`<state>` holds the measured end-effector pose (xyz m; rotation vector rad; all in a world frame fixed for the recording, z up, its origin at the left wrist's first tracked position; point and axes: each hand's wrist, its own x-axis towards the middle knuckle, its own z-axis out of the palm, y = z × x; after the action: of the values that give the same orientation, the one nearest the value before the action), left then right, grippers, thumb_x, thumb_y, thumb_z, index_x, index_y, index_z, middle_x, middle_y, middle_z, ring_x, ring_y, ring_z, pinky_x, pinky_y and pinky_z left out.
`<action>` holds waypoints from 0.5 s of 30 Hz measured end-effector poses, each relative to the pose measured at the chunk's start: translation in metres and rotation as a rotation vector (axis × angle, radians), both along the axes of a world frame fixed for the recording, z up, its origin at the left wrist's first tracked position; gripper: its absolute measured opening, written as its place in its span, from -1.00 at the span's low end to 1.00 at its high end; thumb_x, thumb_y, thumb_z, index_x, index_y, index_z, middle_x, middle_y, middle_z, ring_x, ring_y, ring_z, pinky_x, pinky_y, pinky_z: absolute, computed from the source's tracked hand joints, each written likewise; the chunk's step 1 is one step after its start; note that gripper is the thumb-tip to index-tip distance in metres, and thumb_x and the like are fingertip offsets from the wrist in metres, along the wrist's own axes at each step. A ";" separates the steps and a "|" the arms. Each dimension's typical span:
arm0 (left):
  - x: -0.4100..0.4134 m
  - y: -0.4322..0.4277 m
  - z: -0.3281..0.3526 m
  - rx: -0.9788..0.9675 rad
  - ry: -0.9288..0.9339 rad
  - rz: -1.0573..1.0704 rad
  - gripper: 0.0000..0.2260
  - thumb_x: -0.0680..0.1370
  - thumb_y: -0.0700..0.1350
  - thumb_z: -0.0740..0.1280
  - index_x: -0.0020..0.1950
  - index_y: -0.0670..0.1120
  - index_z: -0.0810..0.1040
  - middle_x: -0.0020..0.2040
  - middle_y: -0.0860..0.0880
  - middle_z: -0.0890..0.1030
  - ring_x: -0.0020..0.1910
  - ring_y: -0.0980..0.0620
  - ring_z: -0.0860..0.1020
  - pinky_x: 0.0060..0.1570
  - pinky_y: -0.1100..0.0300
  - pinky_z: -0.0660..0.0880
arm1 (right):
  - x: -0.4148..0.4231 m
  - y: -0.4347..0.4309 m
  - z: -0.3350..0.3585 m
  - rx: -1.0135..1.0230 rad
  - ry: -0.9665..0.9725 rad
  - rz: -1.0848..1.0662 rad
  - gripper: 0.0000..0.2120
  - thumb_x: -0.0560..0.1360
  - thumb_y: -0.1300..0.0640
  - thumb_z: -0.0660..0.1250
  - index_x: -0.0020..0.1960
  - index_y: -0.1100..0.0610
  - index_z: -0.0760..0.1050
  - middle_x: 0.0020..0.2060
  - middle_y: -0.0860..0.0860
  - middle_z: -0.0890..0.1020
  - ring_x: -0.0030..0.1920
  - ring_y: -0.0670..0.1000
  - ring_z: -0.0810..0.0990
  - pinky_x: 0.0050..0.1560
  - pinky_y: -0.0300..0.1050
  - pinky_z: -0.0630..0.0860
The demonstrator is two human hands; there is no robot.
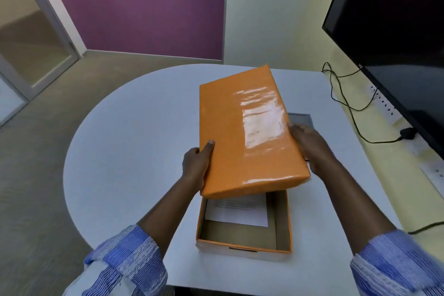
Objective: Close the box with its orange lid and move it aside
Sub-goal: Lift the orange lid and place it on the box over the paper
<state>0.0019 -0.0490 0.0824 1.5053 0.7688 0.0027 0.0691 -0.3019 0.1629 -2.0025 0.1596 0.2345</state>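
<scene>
Holding the orange lid [247, 132] above the open box [243, 243], I have my left hand [195, 166] and right hand [310, 143] clamped on its side edges; it hangs tilted, covering the box's far half.

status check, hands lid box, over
Left hand and right hand grip orange lid, tilted above the box. Box open, paper inside. Nothing blocking.

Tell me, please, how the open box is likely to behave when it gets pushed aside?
The box probably slides easily: it sits flat on the smooth table. It looks light, holding only a paper sheet. Its thin cardboard walls may flex until the orange lid is on.
</scene>
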 end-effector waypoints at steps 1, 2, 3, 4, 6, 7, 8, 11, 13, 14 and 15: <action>-0.002 -0.001 -0.001 0.067 -0.003 -0.023 -0.57 0.57 0.27 0.31 0.16 -0.08 0.55 0.08 -0.08 0.66 -0.08 -0.04 0.62 -0.06 0.02 0.52 | -0.003 -0.002 -0.011 -0.046 0.012 0.005 -0.47 0.56 -0.31 0.21 0.33 0.04 0.51 0.13 0.03 0.65 0.03 0.10 0.64 0.06 0.05 0.57; -0.004 -0.002 -0.003 0.131 0.001 -0.041 -0.56 0.57 0.28 0.29 0.16 -0.07 0.55 0.08 -0.07 0.66 -0.07 -0.05 0.62 -0.06 0.02 0.52 | -0.008 -0.002 -0.020 -0.102 0.005 0.026 -0.46 0.56 -0.31 0.21 0.35 0.04 0.49 0.12 0.01 0.63 0.04 0.10 0.62 0.06 0.04 0.55; -0.006 -0.003 -0.005 0.192 0.012 -0.058 -0.55 0.57 0.29 0.28 0.16 -0.07 0.56 0.07 -0.06 0.66 -0.06 -0.06 0.62 -0.06 0.03 0.51 | -0.015 -0.002 -0.028 -0.158 -0.017 0.046 -0.48 0.58 -0.27 0.22 0.36 0.07 0.47 0.10 0.02 0.61 0.02 0.10 0.60 0.03 0.01 0.51; -0.008 -0.003 -0.007 0.260 0.017 -0.075 -0.56 0.58 0.29 0.27 0.15 -0.07 0.56 0.06 -0.06 0.65 -0.06 -0.07 0.61 -0.06 0.04 0.50 | -0.020 -0.002 -0.038 -0.189 -0.037 0.056 -0.51 0.59 -0.23 0.24 0.35 0.09 0.47 0.10 0.05 0.61 0.01 0.11 0.59 0.01 0.00 0.49; -0.012 -0.003 -0.012 0.406 0.051 -0.112 -0.51 0.57 0.32 0.23 0.19 -0.07 0.58 0.13 -0.11 0.64 -0.02 -0.11 0.62 -0.02 0.00 0.54 | -0.034 -0.001 -0.056 -0.186 -0.046 0.053 -0.52 0.58 -0.19 0.30 0.34 0.11 0.49 0.16 0.11 0.63 0.03 0.13 0.60 0.00 -0.02 0.48; -0.014 -0.003 -0.016 0.462 0.078 -0.132 -0.44 0.56 0.35 0.20 0.25 -0.08 0.57 0.19 -0.14 0.63 0.03 -0.14 0.63 0.03 -0.04 0.57 | -0.041 -0.002 -0.065 -0.168 -0.030 0.047 -0.51 0.57 -0.19 0.31 0.35 0.11 0.49 0.18 0.11 0.63 0.03 0.12 0.59 0.00 -0.03 0.47; -0.015 -0.003 -0.022 0.494 0.106 -0.155 -0.39 0.55 0.37 0.18 0.32 -0.09 0.55 0.25 -0.16 0.60 0.09 -0.18 0.63 0.09 -0.07 0.58 | -0.047 -0.002 -0.073 -0.148 -0.003 0.044 -0.50 0.57 -0.19 0.32 0.37 0.10 0.47 0.20 0.11 0.62 0.02 0.10 0.57 0.01 -0.05 0.45; -0.021 -0.006 -0.033 0.513 0.165 -0.222 -0.38 0.57 0.35 0.17 0.38 -0.10 0.50 0.30 -0.15 0.58 0.13 -0.18 0.62 0.14 -0.07 0.58 | -0.060 -0.006 -0.100 -0.120 0.112 0.026 -0.45 0.56 -0.23 0.30 0.41 0.09 0.43 0.25 0.12 0.60 0.02 0.07 0.55 0.03 -0.03 0.46; -0.026 -0.008 -0.039 0.533 0.190 -0.264 -0.39 0.59 0.33 0.16 0.38 -0.12 0.50 0.28 -0.16 0.59 0.12 -0.16 0.62 0.10 -0.02 0.57 | -0.067 -0.009 -0.114 -0.127 0.169 0.013 -0.39 0.56 -0.26 0.29 0.44 0.10 0.38 0.28 0.12 0.58 0.06 0.10 0.55 0.06 -0.01 0.47; -0.028 -0.010 -0.041 0.539 0.198 -0.278 -0.40 0.60 0.31 0.17 0.39 -0.13 0.49 0.29 -0.16 0.59 0.13 -0.15 0.62 0.05 0.03 0.55 | -0.069 -0.010 -0.119 -0.127 0.191 0.004 -0.38 0.55 -0.27 0.28 0.46 0.09 0.36 0.29 0.12 0.58 0.09 0.11 0.56 0.07 0.00 0.48; -0.030 -0.011 -0.044 0.539 0.202 -0.296 -0.41 0.61 0.29 0.17 0.40 -0.14 0.47 0.30 -0.16 0.59 0.15 -0.16 0.61 0.01 0.06 0.52 | -0.070 -0.011 -0.124 -0.122 0.212 -0.003 -0.36 0.55 -0.28 0.29 0.47 0.08 0.34 0.30 0.12 0.57 0.12 0.13 0.57 0.09 0.03 0.50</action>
<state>-0.0283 -0.0601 0.0385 2.1483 0.7299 -0.1788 -0.0013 -0.3131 0.0391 -2.0954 0.3180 0.4446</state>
